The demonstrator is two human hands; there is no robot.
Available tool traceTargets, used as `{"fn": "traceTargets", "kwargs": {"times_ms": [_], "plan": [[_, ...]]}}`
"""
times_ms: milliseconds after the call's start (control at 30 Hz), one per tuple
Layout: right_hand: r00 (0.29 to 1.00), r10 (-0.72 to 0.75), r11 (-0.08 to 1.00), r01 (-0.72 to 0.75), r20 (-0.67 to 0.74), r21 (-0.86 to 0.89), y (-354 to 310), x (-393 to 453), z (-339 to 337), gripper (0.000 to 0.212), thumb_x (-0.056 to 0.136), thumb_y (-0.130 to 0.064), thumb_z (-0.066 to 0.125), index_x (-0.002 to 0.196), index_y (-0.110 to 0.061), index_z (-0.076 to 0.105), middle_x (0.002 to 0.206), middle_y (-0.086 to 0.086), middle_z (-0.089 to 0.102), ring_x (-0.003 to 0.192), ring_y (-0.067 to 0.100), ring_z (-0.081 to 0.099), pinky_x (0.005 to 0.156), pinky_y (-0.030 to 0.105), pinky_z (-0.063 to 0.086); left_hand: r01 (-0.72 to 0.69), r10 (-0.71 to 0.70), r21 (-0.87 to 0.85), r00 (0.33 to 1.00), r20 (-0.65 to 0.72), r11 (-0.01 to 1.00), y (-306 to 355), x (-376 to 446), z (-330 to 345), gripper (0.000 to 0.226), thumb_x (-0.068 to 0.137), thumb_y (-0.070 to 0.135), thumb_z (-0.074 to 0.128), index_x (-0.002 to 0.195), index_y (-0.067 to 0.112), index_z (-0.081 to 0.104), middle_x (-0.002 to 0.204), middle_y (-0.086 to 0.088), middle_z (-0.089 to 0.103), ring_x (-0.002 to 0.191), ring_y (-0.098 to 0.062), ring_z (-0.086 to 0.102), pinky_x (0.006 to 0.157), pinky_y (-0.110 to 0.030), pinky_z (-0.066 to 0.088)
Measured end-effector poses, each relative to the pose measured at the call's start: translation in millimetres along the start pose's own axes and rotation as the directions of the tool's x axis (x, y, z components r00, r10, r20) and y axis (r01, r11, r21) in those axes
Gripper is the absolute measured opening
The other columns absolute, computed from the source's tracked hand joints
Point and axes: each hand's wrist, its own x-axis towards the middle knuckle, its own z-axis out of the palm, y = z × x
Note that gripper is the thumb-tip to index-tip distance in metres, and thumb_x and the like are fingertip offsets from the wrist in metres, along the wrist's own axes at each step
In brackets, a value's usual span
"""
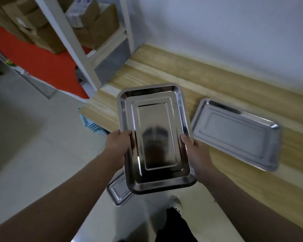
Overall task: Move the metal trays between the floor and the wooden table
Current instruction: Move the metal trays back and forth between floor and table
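Observation:
A shiny rectangular metal tray [156,137] hangs in the air between my two hands, over the near edge of the wooden table [217,81]. My left hand [120,144] grips its left long rim, thumb over the edge. My right hand [193,147] grips the right long rim the same way. A second metal tray [236,133] lies flat on the table to the right, slightly overhanging the front edge. Below the held tray, a third metal tray [119,191] rests on the pale floor, mostly hidden.
A white shelf frame [73,41] with cardboard boxes [96,27] stands at the back left over a red floor mat [42,62]. A blue crate [91,124] sits on the floor beside the table's left end. My shoe [175,203] shows on the pale tiles below.

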Motion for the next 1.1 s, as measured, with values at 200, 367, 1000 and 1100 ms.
{"fn": "traceTargets", "kwargs": {"times_ms": [200,367,1000,1100], "plan": [[0.992,-0.007,0.998,0.014,-0.128,0.056,-6,16,-84,0.039,0.082,-0.041,0.066,0.064,-0.007,0.065,0.059,0.010,0.058,0.058,0.025,0.055,0.059,0.039,0.044,-0.030,0.010,0.110,0.984,0.177,0.993,7,-1,91,0.022,0.097,0.017,0.050,0.080,0.005,0.056,0.074,-0.020,0.054,0.056,-0.030,0.055,0.044,-0.028,0.046],[0.981,0.009,0.997,0.007,-0.196,0.079,-6,26,-142,0.038,0.091,-0.031,0.062,0.078,0.005,0.069,0.066,0.017,0.065,0.064,0.024,0.061,0.063,0.037,0.050,-0.053,0.013,0.155,0.968,0.249,0.987,13,-16,159,0.018,0.099,0.014,0.049,0.086,0.004,0.057,0.068,-0.016,0.052,0.048,-0.027,0.053,0.034,-0.021,0.043],[0.947,0.216,0.795,-0.029,-0.238,0.606,21,13,-219,0.040,0.083,-0.029,0.074,0.112,-0.002,0.064,0.105,0.018,0.072,0.096,0.035,0.070,0.076,0.042,0.059,0.155,-0.152,0.014,0.940,0.306,0.988,13,-38,276,0.014,0.096,0.001,0.047,0.101,0.004,0.059,0.094,-0.020,0.066,0.078,-0.034,0.065,0.078,-0.059,0.055],[0.948,0.210,0.775,-0.011,-0.241,0.632,18,15,-217,0.039,0.083,-0.018,0.074,0.114,0.001,0.060,0.109,0.023,0.070,0.099,0.039,0.068,0.074,0.041,0.057,0.187,-0.188,0.032,0.935,0.300,0.982,5,-33,282,0.022,0.097,0.002,0.041,0.077,0.010,0.048,0.080,-0.008,0.054,0.082,-0.028,0.058,0.085,-0.039,0.051]]}}
